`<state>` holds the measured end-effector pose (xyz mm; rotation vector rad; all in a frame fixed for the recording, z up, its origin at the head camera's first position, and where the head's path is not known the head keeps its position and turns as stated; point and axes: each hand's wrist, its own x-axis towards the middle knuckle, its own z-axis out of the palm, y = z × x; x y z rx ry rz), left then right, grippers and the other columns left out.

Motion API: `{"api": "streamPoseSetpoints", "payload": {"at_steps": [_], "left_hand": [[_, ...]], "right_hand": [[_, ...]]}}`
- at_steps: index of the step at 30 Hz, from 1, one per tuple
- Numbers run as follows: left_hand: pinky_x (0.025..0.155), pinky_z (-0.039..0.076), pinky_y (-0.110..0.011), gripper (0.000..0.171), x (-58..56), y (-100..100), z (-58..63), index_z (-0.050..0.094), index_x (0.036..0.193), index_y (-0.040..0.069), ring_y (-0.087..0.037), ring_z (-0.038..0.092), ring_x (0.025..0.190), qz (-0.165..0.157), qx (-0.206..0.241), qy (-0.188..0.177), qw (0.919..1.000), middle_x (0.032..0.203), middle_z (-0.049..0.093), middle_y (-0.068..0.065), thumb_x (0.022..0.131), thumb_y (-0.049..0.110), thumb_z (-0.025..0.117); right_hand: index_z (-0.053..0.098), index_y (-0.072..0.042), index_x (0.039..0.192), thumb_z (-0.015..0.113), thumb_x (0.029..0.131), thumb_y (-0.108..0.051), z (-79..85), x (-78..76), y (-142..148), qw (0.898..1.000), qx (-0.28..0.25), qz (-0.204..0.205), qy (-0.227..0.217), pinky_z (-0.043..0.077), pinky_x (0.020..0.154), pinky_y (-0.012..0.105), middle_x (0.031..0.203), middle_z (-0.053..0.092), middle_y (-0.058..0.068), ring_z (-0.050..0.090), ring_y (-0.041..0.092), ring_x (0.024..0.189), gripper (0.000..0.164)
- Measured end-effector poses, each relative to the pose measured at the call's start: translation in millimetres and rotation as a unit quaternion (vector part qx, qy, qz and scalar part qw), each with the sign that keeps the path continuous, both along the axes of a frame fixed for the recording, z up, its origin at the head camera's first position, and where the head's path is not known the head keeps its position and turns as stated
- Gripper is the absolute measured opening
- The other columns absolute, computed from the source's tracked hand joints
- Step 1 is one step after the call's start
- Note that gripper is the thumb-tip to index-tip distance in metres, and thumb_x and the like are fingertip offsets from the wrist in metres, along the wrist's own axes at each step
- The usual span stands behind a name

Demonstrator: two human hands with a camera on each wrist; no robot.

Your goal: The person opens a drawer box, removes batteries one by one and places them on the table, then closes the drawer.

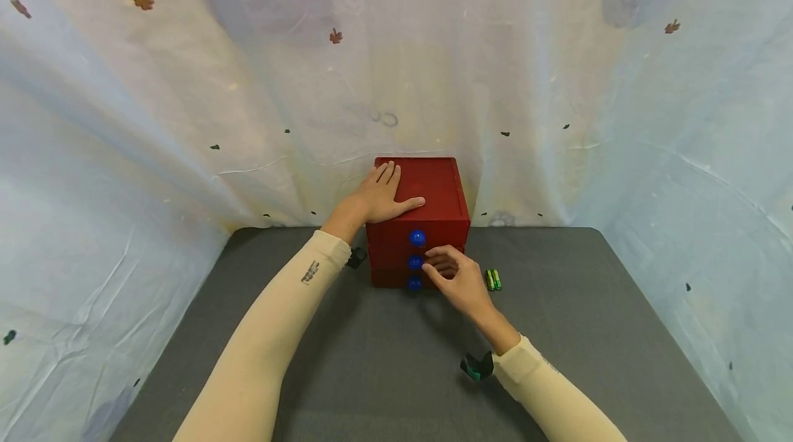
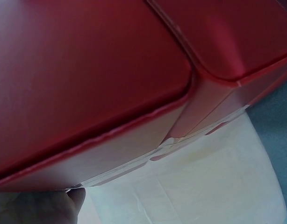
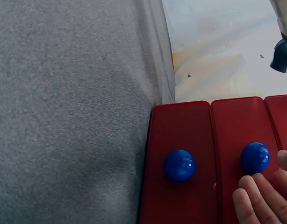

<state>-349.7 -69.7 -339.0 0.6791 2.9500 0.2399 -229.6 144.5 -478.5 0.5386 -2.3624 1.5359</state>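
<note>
Red three-drawer chest (image 1: 435,184) near the far edge of the grey table (image 1: 384,359), left hand (image 1: 379,199) spread on its top, hiding part of its left rim, right hand (image 1: 461,283) loosely curved by the middle blue knob (image 1: 415,262), contact unclear, batteries (image 1: 493,280) rightward, lettering illegible

**Red three-drawer box (image 1: 438,188) stands upright before us**

We see its glossy red front split into three stacked drawers, all apparently pushed in. Each bears one round, shiny blue knob at its middle: the top knob (image 1: 417,238), the middle knob (image 3: 255,157) and the bottom knob (image 3: 180,165) line up vertically. The flat lid has a raised rim. Our box sits at the far side of the grey table (image 1: 384,366), its front facing us and its back near the pale curtain (image 1: 396,84).
</note>
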Motion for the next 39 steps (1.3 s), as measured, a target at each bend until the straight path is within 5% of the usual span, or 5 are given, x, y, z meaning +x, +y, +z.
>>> {"api": "streamPoseSetpoints", "payload": {"at_steps": [16, 24, 31, 39], "left_hand": [[0.135, -0.003, -0.045, 0.107, -0.6, 2, -1.9, 0.002, 0.172, 0.003, -0.030, -0.005, 0.167, -0.002, 0.005, 0.007, 1.0000, 0.180, -0.002, -0.016, 0.104, 0.079, 0.036], [0.135, -0.004, -0.044, 0.107, -1.6, 1, -3.4, 0.002, 0.172, 0.004, -0.030, -0.005, 0.167, -0.003, 0.005, 0.008, 0.9999, 0.180, -0.002, -0.016, 0.104, 0.079, 0.036], [0.135, -0.005, -0.044, 0.107, -1.2, 1, -3.5, 0.001, 0.172, 0.004, -0.030, -0.007, 0.167, 0.000, 0.004, 0.004, 1.0000, 0.180, -0.004, -0.015, 0.104, 0.079, 0.035], [0.135, -0.004, -0.044, 0.108, -1.3, 1, -3.3, 0.002, 0.173, 0.004, -0.029, -0.006, 0.167, 0.002, 0.007, 0.002, 1.0000, 0.180, -0.004, -0.015, 0.104, 0.079, 0.036]], "right_hand": [[0.073, -0.007, 0.126, 0.080, 0.099, -0.014, -10.8, -3.6, -4, 1.000, -0.021, 0.018, -0.006, 0.065, 0.084, 0.051, 0.112, 0.079, 0.013, 0.077, 0.031, 0.097, 0.029], [0.068, 0.009, 0.127, 0.076, 0.099, 0.001, -5.6, -0.5, -10, 0.999, -0.027, 0.030, -0.015, 0.064, 0.082, 0.057, 0.108, 0.078, 0.025, 0.077, 0.043, 0.094, 0.030], [0.067, 0.011, 0.124, 0.075, 0.097, 0.006, 17.9, 16.4, -17, 0.998, -0.045, 0.035, -0.006, 0.066, 0.080, 0.047, 0.105, 0.078, 0.027, 0.077, 0.043, 0.093, 0.028], [0.067, 0.010, 0.124, 0.075, 0.097, 0.007, 13.1, 14.5, -20, 0.998, -0.058, 0.026, -0.006, 0.066, 0.078, 0.044, 0.104, 0.077, 0.027, 0.077, 0.045, 0.089, 0.028]]}}
